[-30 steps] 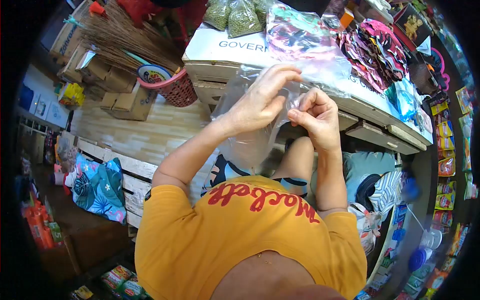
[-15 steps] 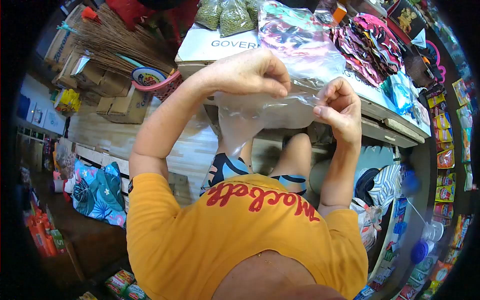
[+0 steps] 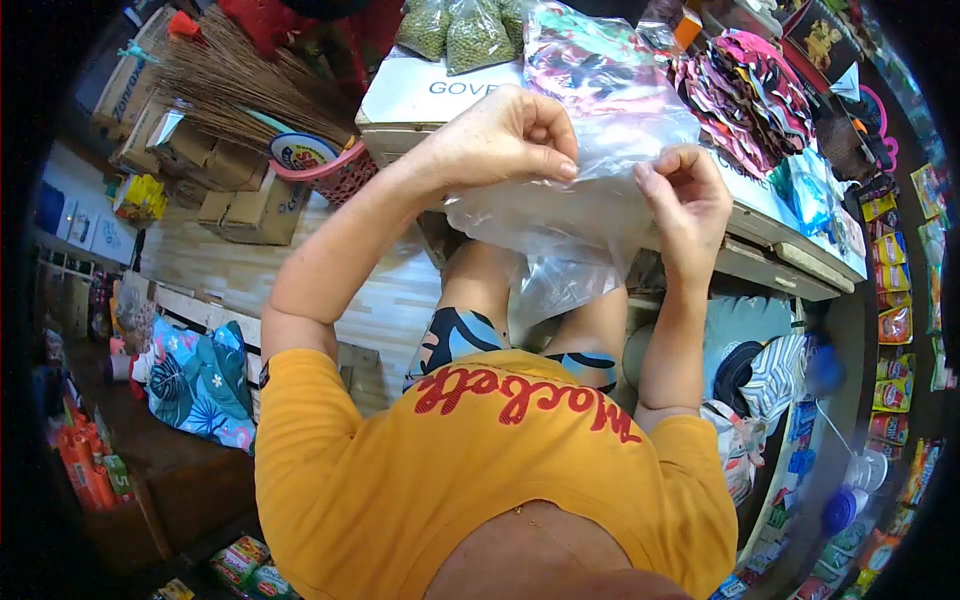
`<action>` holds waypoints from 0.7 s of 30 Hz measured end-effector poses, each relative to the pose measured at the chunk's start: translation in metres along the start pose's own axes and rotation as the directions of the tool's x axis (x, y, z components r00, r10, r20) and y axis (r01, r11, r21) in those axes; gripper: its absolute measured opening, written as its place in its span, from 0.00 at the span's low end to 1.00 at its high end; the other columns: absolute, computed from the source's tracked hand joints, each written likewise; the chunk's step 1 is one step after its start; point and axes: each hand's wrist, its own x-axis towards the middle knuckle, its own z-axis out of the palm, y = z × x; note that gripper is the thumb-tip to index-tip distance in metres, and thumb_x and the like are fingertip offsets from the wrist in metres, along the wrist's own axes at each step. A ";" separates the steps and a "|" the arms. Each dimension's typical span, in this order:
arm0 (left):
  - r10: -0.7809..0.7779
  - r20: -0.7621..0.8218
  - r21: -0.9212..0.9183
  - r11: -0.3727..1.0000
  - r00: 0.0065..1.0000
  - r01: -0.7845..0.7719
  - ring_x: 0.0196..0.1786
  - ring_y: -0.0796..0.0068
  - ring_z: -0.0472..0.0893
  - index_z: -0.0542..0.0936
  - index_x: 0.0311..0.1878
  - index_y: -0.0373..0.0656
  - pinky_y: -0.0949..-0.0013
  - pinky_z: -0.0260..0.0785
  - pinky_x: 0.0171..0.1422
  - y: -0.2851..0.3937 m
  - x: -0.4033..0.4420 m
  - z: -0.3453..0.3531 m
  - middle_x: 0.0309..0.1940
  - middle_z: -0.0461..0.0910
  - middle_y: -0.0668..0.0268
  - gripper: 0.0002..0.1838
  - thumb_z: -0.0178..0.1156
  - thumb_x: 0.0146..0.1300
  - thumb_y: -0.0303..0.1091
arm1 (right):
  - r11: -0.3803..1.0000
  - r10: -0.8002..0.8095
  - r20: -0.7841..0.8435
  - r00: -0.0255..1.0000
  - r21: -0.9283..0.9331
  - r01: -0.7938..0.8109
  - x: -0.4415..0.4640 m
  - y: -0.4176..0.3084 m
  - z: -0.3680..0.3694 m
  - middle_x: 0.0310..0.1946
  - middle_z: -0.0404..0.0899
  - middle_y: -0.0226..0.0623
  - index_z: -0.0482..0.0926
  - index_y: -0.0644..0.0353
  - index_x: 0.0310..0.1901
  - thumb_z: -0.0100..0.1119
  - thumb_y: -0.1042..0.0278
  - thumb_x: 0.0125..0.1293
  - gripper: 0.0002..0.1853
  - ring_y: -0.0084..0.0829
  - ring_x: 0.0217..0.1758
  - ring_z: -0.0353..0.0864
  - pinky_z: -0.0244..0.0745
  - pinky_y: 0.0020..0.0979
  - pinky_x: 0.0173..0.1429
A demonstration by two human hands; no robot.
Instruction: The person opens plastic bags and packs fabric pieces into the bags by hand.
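My left hand (image 3: 520, 140) is closed in a pinch at the edge of a clear plastic bag (image 3: 555, 225). On the other side, my right hand (image 3: 685, 205) pinches the same thin plastic between thumb and fingers. The bag's loose part hangs over my knees. Just beyond my hands, a clear bag of colourful patterned cloth (image 3: 590, 70) lies on the white table (image 3: 400, 90); whether it joins the plastic I hold, I cannot tell.
Bags of green beans (image 3: 478, 40) and a stack of pink-and-black printed cloth (image 3: 745, 95) lie on the table. A pink basket (image 3: 335, 175), broom bristles (image 3: 235, 80) and cardboard boxes (image 3: 250, 205) are at left. Hanging packets (image 3: 893, 280) line the right side.
The plastic's loose end has swung right, from over my left thigh to between my knees. My left hand has shifted slightly left and up; my right fingers have curled differently.
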 end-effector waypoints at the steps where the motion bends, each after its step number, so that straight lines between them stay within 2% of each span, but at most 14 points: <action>1: 0.004 -0.059 -0.081 0.997 0.998 -0.009 0.28 0.83 0.76 0.76 0.30 0.39 0.80 0.69 0.34 -0.002 -0.001 0.003 0.24 0.78 0.69 0.08 0.67 0.50 0.26 | 0.883 -0.252 0.014 0.968 -0.406 0.236 -0.001 -0.003 -0.003 0.21 0.69 0.29 0.73 0.61 0.23 0.70 0.73 0.45 0.12 0.22 0.27 0.68 0.64 0.23 0.34; 4: 0.030 -0.203 -0.267 0.960 0.979 -0.085 0.29 0.82 0.77 0.74 0.31 0.40 0.81 0.70 0.35 -0.004 -0.006 0.018 0.25 0.78 0.68 0.12 0.69 0.46 0.22 | 0.864 -0.260 0.147 0.954 -0.406 0.298 -0.017 -0.019 0.004 0.21 0.69 0.33 0.73 0.62 0.21 0.72 0.69 0.42 0.14 0.28 0.27 0.69 0.63 0.28 0.34; 5: 0.010 -0.200 -0.391 0.916 0.980 -0.089 0.30 0.82 0.77 0.72 0.32 0.41 0.81 0.71 0.36 -0.006 -0.006 0.023 0.26 0.78 0.67 0.15 0.69 0.44 0.20 | 0.845 -0.251 0.232 0.940 -0.422 0.329 -0.019 -0.022 0.008 0.22 0.70 0.35 0.74 0.64 0.21 0.74 0.64 0.39 0.17 0.32 0.28 0.69 0.64 0.30 0.34; 6: 0.016 -0.201 -0.384 0.919 0.980 -0.094 0.30 0.82 0.78 0.72 0.32 0.41 0.81 0.71 0.35 -0.009 -0.006 0.029 0.26 0.78 0.67 0.15 0.69 0.44 0.20 | 0.836 -0.225 0.290 0.930 -0.433 0.338 -0.022 -0.018 0.013 0.24 0.69 0.31 0.75 0.65 0.24 0.73 0.64 0.40 0.17 0.26 0.30 0.67 0.60 0.26 0.35; 8: 0.032 -0.202 -0.369 0.923 0.979 -0.107 0.30 0.82 0.78 0.72 0.33 0.41 0.81 0.72 0.35 -0.013 -0.005 0.039 0.26 0.78 0.67 0.15 0.69 0.45 0.21 | 0.855 -0.153 0.319 0.935 -0.433 0.287 -0.021 -0.013 0.022 0.27 0.73 0.36 0.75 0.65 0.24 0.74 0.64 0.40 0.17 0.34 0.34 0.71 0.66 0.31 0.39; 9: 0.005 -0.213 -0.350 0.933 0.977 -0.081 0.30 0.81 0.78 0.71 0.34 0.42 0.81 0.71 0.34 -0.014 -0.004 0.042 0.26 0.78 0.67 0.15 0.68 0.46 0.20 | 0.901 -0.136 0.298 0.945 -0.360 0.243 -0.020 -0.010 0.024 0.28 0.73 0.37 0.76 0.65 0.24 0.72 0.66 0.41 0.15 0.34 0.36 0.72 0.66 0.31 0.41; 11: -0.047 -0.201 -0.555 0.829 0.978 -0.074 0.30 0.81 0.78 0.71 0.34 0.42 0.82 0.70 0.33 -0.014 -0.002 0.043 0.26 0.78 0.67 0.15 0.67 0.48 0.21 | 0.968 -0.100 0.266 0.959 -0.198 0.156 -0.019 -0.003 0.029 0.31 0.74 0.37 0.76 0.65 0.25 0.70 0.68 0.44 0.12 0.33 0.38 0.72 0.66 0.29 0.43; 13: -0.052 -0.202 -0.677 0.729 0.978 -0.101 0.29 0.81 0.79 0.70 0.36 0.42 0.83 0.69 0.33 -0.019 -0.002 0.040 0.27 0.79 0.67 0.14 0.66 0.50 0.21 | 0.982 -0.131 0.240 0.962 -0.100 0.159 -0.018 0.008 0.025 0.33 0.74 0.38 0.77 0.65 0.25 0.68 0.71 0.46 0.09 0.31 0.41 0.72 0.65 0.27 0.45; 14: -0.051 -0.220 -0.676 0.728 0.974 -0.114 0.29 0.81 0.78 0.70 0.36 0.42 0.82 0.69 0.33 -0.022 -0.004 0.037 0.27 0.79 0.67 0.14 0.66 0.50 0.21 | 0.986 -0.145 0.225 0.964 -0.051 0.160 -0.017 0.010 0.024 0.34 0.74 0.38 0.77 0.65 0.26 0.67 0.73 0.47 0.08 0.30 0.42 0.72 0.65 0.26 0.46; 15: -0.050 -0.235 -0.676 0.726 0.971 -0.126 0.29 0.81 0.78 0.70 0.36 0.42 0.82 0.69 0.33 -0.023 -0.006 0.034 0.27 0.79 0.68 0.14 0.66 0.50 0.21 | 0.995 -0.091 0.165 0.982 0.042 0.086 -0.019 0.006 0.023 0.34 0.74 0.37 0.77 0.66 0.24 0.65 0.76 0.47 0.06 0.27 0.43 0.72 0.63 0.24 0.48; 16: -0.050 -0.250 -0.676 0.724 0.967 -0.137 0.29 0.81 0.78 0.70 0.36 0.41 0.82 0.70 0.33 -0.022 -0.009 0.031 0.26 0.78 0.68 0.14 0.66 0.50 0.21 | 0.998 -0.007 0.129 0.992 0.055 0.000 -0.019 0.000 0.019 0.37 0.75 0.36 0.77 0.66 0.23 0.65 0.76 0.48 0.06 0.26 0.43 0.71 0.63 0.24 0.48; 18: -0.004 -0.334 -0.574 0.794 0.943 -0.200 0.29 0.82 0.77 0.71 0.32 0.41 0.81 0.70 0.35 -0.016 -0.015 0.028 0.26 0.77 0.69 0.12 0.66 0.49 0.20 | 0.982 -0.019 0.030 0.999 0.186 0.013 -0.014 0.007 0.013 0.39 0.74 0.34 0.76 0.65 0.22 0.64 0.77 0.49 0.05 0.23 0.40 0.71 0.64 0.23 0.45; 19: 0.042 -0.349 -0.500 0.836 0.936 -0.224 0.29 0.82 0.77 0.71 0.31 0.42 0.81 0.69 0.35 -0.014 -0.018 0.027 0.26 0.76 0.69 0.12 0.66 0.49 0.19 | 0.974 -0.006 0.004 1.000 0.228 0.005 -0.012 0.005 0.011 0.39 0.74 0.33 0.77 0.63 0.22 0.65 0.76 0.49 0.06 0.20 0.36 0.69 0.63 0.21 0.40; 21: 0.135 -0.369 -0.361 0.891 0.920 -0.275 0.29 0.82 0.75 0.72 0.26 0.42 0.81 0.68 0.38 -0.013 -0.019 0.031 0.26 0.75 0.70 0.10 0.65 0.49 0.19 | 0.990 -0.027 0.002 1.000 0.141 0.027 -0.013 0.007 0.012 0.37 0.73 0.32 0.75 0.63 0.21 0.65 0.76 0.48 0.07 0.18 0.34 0.67 0.61 0.20 0.38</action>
